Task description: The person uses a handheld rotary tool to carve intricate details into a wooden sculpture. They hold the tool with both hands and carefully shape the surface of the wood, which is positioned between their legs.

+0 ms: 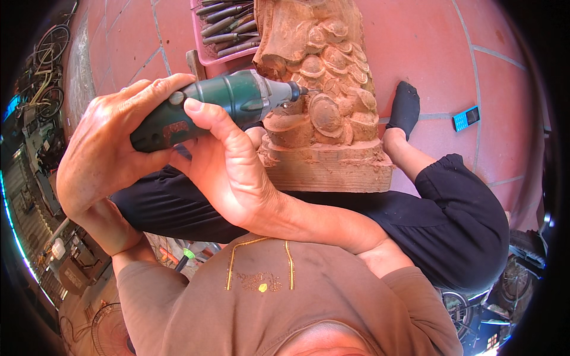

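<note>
My left hand (101, 148) wraps round the back of a green rotary grinder (222, 98) with a grey nose. My right hand (234, 172) grips the same tool from the near side, its thumb lying along the body and its forearm crossing in front of my chest. The grinder lies nearly level, nose to the right. Its bit (304, 91) meets or hovers just over a wood carving (326, 113); contact cannot be made out. Rounded, coin-like shapes cover the carving, which rises from a plain wooden base and has reddish dust in its hollows.
A pink plastic tray (205, 50) of carving chisels (228, 26) stands behind the grinder. My legs (451, 219) flank the carving, one dark-socked foot (405, 104) beside it. A blue phone (466, 118) lies on the red tiles at right. Bicycles (50, 71) stand far left.
</note>
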